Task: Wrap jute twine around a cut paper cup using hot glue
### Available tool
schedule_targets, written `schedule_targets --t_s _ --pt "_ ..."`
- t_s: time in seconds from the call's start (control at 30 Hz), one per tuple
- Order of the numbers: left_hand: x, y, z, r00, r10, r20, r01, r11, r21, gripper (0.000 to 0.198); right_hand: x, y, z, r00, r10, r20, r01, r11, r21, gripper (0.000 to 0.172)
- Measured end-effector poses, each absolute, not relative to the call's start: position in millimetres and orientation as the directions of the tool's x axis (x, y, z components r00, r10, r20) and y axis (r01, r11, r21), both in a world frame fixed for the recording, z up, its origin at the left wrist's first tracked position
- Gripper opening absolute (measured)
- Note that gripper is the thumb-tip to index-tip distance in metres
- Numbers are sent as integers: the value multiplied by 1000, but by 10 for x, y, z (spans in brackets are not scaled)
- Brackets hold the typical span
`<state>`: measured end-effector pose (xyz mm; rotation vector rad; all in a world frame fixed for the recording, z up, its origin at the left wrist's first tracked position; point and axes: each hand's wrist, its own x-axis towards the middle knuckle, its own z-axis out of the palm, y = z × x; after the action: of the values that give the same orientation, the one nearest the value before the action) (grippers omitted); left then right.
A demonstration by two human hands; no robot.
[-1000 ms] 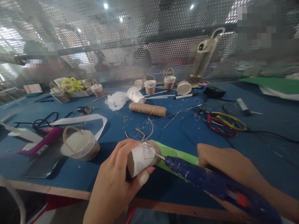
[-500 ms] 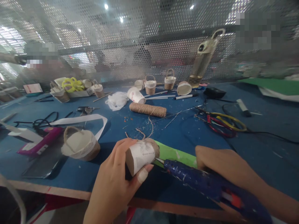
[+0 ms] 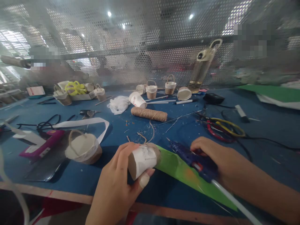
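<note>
My left hand (image 3: pixel 117 184) is closed round a white paper cup (image 3: pixel 142 159) lying on its side, with jute twine wound about its far end. My right hand (image 3: pixel 215 156) grips a blue glue gun (image 3: pixel 192 157), tilted with the nozzle pointing away toward the upper left and a white glue stick trailing back. Under both lies a strip of green paper (image 3: pixel 185 175) on the blue table. A loose end of twine curls from the cup toward the twine spool (image 3: pixel 149 114).
A finished twine-wrapped cup basket (image 3: pixel 83 150) with a white ribbon sits left, beside a magenta glue gun (image 3: pixel 42 147) and a phone. Red and yellow scissors (image 3: pixel 222 129) lie right. More small baskets (image 3: pixel 170 85) and cups stand by the mesh wall; a person works beyond it.
My right hand has swung the glue gun away from the cup, up and to the right, so its nozzle no longer touches it. The left hand keeps the cup.
</note>
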<state>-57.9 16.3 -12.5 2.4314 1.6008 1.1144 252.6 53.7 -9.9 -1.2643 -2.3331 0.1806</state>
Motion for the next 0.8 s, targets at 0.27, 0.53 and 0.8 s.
schedule_targets --t_s 0.27,0.53,0.8 --pt "-603 140 -111 238 807 540 787 -486 380 42 2589 753 72 -524 801 290 687 599 -413 38" --pt "-600 156 -111 299 754 585 753 -563 340 42 2156 872 507 -710 611 349 592 787 -174 29" --pt "-613 174 -103 337 709 619 751 -599 279 44 1682 1481 539 -780 604 161 620 781 72 39"
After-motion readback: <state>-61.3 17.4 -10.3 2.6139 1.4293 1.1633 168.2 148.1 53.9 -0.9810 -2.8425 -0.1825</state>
